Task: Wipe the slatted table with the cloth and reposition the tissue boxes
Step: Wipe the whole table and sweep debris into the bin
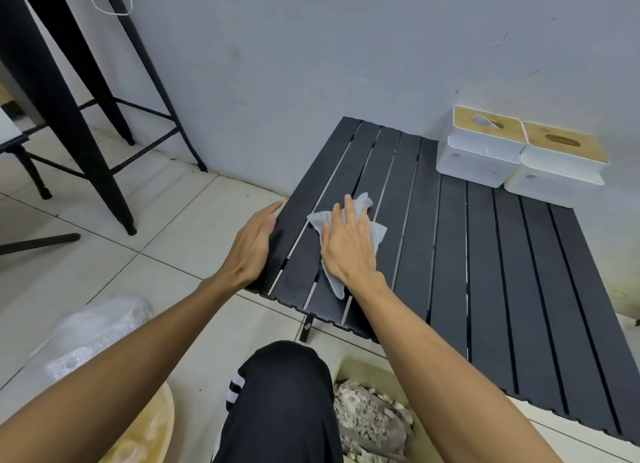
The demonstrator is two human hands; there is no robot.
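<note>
A low black slatted table (pixel 485 272) stands against the wall. My right hand (pixel 348 246) lies flat on a pale grey cloth (pixel 377 232), pressing it onto the slats near the table's left end. My left hand (pixel 252 244) grips the table's left edge. Two white tissue boxes with wooden lids sit side by side at the table's far right corner: the left box (pixel 479 151) shows a tissue in its slot, and the right box (pixel 561 164) touches it.
Black stool and table legs (pixel 104 151) stand on the tiled floor at the left. A clear plastic bag (pixel 93 331) lies near my left arm. A cardboard box of rubble (pixel 374 421) sits beside my knee, under the table's front edge.
</note>
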